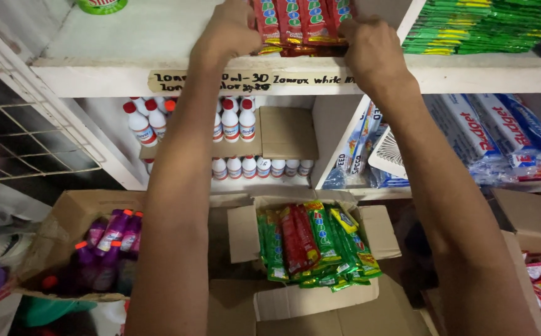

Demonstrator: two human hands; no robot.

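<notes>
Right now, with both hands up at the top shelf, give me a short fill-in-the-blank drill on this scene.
1. Both the left hand and the right hand hold a row of ____ sachets on the top shelf.
2. The open cardboard box below holds green and ____ sachets.
3. The white bottles on the lower shelf have ____ caps.

Missing words: red; red; red

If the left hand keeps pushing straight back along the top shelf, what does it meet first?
Probably the red sachet strips, which the left hand already touches at their left edge. Beyond them the view cuts off, so depth is unclear.
</notes>
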